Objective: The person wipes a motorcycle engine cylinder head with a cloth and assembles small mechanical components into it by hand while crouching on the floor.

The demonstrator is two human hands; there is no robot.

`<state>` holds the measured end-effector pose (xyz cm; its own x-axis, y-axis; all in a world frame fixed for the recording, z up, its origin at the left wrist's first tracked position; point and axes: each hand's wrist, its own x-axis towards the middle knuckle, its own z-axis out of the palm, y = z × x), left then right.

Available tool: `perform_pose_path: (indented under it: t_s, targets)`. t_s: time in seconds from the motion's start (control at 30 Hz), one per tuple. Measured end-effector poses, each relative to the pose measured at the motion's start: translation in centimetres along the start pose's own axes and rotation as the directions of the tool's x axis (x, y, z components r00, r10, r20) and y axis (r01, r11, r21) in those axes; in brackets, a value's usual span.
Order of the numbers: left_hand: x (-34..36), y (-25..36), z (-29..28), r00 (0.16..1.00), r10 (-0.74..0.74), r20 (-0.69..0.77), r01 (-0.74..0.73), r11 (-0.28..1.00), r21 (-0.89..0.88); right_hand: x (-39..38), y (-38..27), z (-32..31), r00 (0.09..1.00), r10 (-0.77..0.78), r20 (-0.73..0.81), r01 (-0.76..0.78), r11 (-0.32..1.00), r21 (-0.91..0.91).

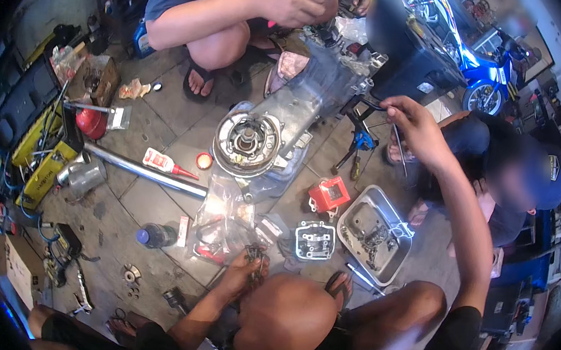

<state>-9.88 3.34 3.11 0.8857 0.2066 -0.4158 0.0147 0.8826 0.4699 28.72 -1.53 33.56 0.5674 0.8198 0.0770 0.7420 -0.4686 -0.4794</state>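
Note:
My left hand [242,274] is curled near my raised knee, closed round a small dark metal part [257,260] whose exact kind I cannot make out. My right arm stretches far forward. The fingers of my right hand [415,124] pinch the end of a black bar [371,104] above a black metal stand with a blue piece [363,141]. Left of that stand lies a large grey engine case [315,97], its round housing [219,143] facing up. Clear plastic bags [224,203] lie between my left hand and the housing.
Close by are a metal tray [389,270] with small parts, a red box [329,194], a silver engine part [315,240], a blue-capped bottle [156,236] and a chrome tube [152,173]. One person crouches opposite, holding something red; another sits at right. A blue motorcycle [486,77] stands behind.

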Motion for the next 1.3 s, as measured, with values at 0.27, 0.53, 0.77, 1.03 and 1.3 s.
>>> perform_pose_path:
  t_s: [0.27, 0.53, 0.77, 1.03, 1.3]
  targets:
    - [-0.2, 3.6, 0.6, 0.99, 0.098, -0.1, -0.086, 0.989, 0.12, 6.0, 1.8, -2.5, 0.982, 0.036, 0.183, -0.1, 0.93, 0.354]
    - [-0.2, 11.8, 8.8, 0.994, 0.099, -0.037, -0.083, 0.949, 0.304, 7.7, 7.3, 1.4, 0.991, -0.097, 0.091, 0.024, 0.802, 0.596]
    - [0.4, 18.0, 19.5, 0.988, 0.108, -0.114, -0.024, 0.821, 0.57, 9.7, 11.6, -4.2, 0.931, -0.279, -0.234, 0.346, 0.878, 0.331]
    - [3.4, 16.3, 25.8, 0.899, 0.279, -0.339, -0.049, 0.831, 0.554, 13.6, 17.8, -5.9, 0.692, -0.362, -0.625, 0.441, 0.897, -0.031]
    - [10.6, 13.2, 23.7, 0.857, 0.25, -0.45, -0.003, 0.877, 0.48, 16.3, 19.3, -2.1, 0.689, -0.347, -0.636, 0.504, 0.86, 0.077]
